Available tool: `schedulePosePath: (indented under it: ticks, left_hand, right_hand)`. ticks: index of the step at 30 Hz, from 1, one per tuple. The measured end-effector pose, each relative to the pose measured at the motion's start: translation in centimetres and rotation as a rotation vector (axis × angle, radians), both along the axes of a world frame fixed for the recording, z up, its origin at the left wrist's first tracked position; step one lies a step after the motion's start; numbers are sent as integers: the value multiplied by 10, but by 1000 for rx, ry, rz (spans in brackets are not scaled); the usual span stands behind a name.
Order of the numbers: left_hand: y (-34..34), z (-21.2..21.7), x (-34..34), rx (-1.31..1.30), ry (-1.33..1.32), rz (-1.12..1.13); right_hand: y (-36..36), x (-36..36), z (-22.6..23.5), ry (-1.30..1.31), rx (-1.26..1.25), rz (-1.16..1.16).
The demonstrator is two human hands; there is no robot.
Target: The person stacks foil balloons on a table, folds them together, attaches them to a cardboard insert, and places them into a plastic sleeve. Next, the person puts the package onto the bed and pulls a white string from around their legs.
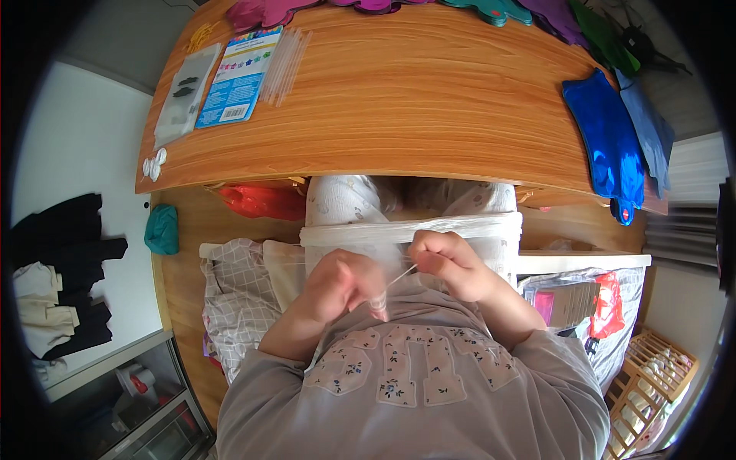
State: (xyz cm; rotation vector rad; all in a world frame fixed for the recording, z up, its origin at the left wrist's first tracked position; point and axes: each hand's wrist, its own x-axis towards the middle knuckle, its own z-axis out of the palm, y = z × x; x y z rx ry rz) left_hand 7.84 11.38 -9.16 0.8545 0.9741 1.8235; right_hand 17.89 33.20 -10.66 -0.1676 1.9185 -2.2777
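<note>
Over my lap, a thin white string (403,274) is stretched between my two hands. My right hand (451,264) is closed in a pinch on one end of it. On the other side, my left hand (343,285) is curled and smeared by motion. The string runs to its fingers and seems to be looped round one of them, though the blur hides exactly how. Just beyond both hands, a white translucent plastic sheet or bag (353,234) lies across my knees, its far edge gathered into a band.
A wooden table (429,100) stands ahead, bearing a blue-and-white printed packet (239,77), clear sticks (287,67), a clear plastic bag (188,92) and small white pieces (155,164). Shiny blue foil (606,138) hangs over its right edge. Coloured foil shapes (268,11) line the far side.
</note>
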Motion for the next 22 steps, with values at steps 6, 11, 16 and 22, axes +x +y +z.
schedulePosePath:
  ticks: [6, 11, 16, 22]
  left_hand:
    - [15, 8, 6, -314, 400, 539]
    - [-8, -7, -12, -215, 747, 260]
    - [5, -3, 8, -225, 216, 437]
    - [-13, -14, -13, -374, 1131, 511]
  right_hand:
    - [-2, 2, 18, 62, 135, 93]
    - [-1, 1, 20, 36, 17, -15]
    - [-9, -8, 31, 34, 267, 49]
    - [-10, -5, 19, 97, 68, 100]
